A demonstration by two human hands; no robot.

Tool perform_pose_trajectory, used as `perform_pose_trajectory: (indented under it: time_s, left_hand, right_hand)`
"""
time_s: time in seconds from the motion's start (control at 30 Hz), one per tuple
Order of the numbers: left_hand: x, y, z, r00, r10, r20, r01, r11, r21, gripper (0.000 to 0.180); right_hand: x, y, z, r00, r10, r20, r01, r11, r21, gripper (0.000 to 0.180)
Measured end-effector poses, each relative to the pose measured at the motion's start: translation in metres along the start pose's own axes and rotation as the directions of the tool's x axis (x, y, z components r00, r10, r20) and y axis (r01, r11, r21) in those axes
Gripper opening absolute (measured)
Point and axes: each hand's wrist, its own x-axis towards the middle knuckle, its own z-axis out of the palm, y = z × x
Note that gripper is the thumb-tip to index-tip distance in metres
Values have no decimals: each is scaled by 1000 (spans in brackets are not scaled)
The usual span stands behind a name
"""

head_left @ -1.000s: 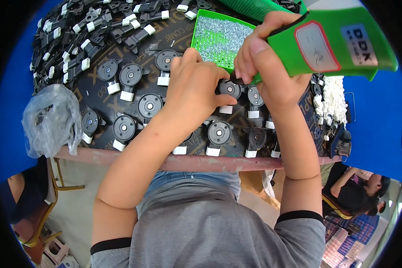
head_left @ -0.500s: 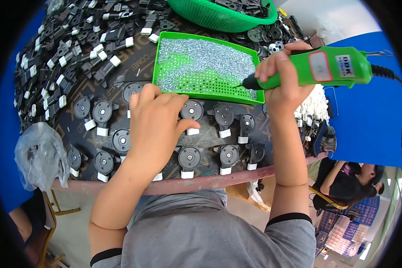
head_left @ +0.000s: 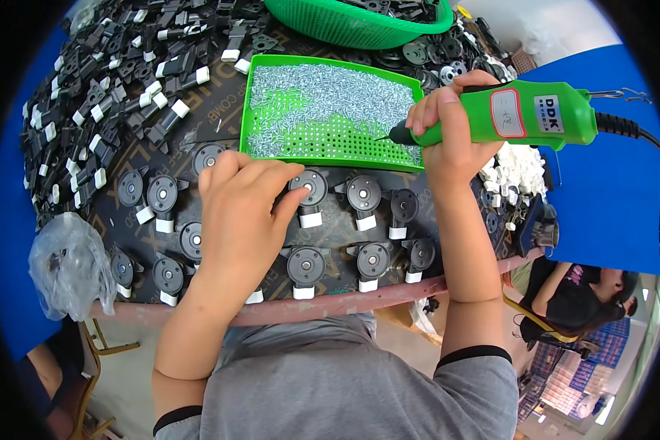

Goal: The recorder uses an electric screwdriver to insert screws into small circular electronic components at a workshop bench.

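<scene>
My right hand (head_left: 458, 128) is wrapped round a green electric screwdriver (head_left: 517, 115). Its thin bit points left, over the lower right part of a green tray (head_left: 323, 162) full of small silver screws (head_left: 330, 92). My left hand (head_left: 246, 202) hovers over the table just in front of the tray, fingers bent, thumb and forefinger apart. Those two tips are beside a round black part with a white end (head_left: 312, 188); whether they touch it I cannot tell. Several similar black parts (head_left: 306, 266) lie in rows along the near edge, some hidden by my left hand.
Black pieces with white ends (head_left: 154, 103) are heaped at the far left. A green basket (head_left: 359, 31) of black parts stands at the back. White pieces (head_left: 519, 172) are piled at the right, and a clear plastic bag (head_left: 72, 268) sits at the left edge. A person (head_left: 583, 293) is beyond the right side.
The view has shifted slightly. My left thumb and forefinger have drawn closer together by the round black part. The screwdriver stays in my right hand, its bit still over the tray.
</scene>
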Motion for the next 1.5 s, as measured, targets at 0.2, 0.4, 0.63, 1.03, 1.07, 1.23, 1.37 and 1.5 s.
perform_pose_trajectory:
  time_s: [0.2,0.4,0.63,1.03,1.07,1.23,1.37,1.5]
  left_hand:
    - [0,4,-2,999,33,-14,-33,999,-29,22]
    - [-4,28,-18,997,72,32,-70,995,-67,28]
    - [7,82,38,964,161,214,-119,973,-196,49]
    - [14,87,80,979,81,189,-73,996,-49,42]
    - [14,87,81,981,81,178,-69,995,-75,41]
    - [15,87,80,979,81,186,-64,993,-96,41]
    - [16,85,80,982,74,172,-58,993,-99,41]
    - [17,83,81,985,75,155,-59,993,-104,41]
  right_hand:
    - [1,1,-4,999,-46,0,46,999,3,24]
    - [-3,-56,-23,993,-119,-8,117,967,226,27]
    - [-46,-84,-38,986,-109,128,115,993,-38,22]
    - [-56,-55,-45,999,-32,20,32,999,-3,23]
    - [-56,-54,-46,999,-33,34,33,999,-7,23]
    - [-53,-55,-47,999,-17,50,18,1000,-7,20]
    - [-49,-53,-48,998,35,53,-34,999,-24,16]
    - [-42,-56,-47,993,40,107,-38,999,-15,16]
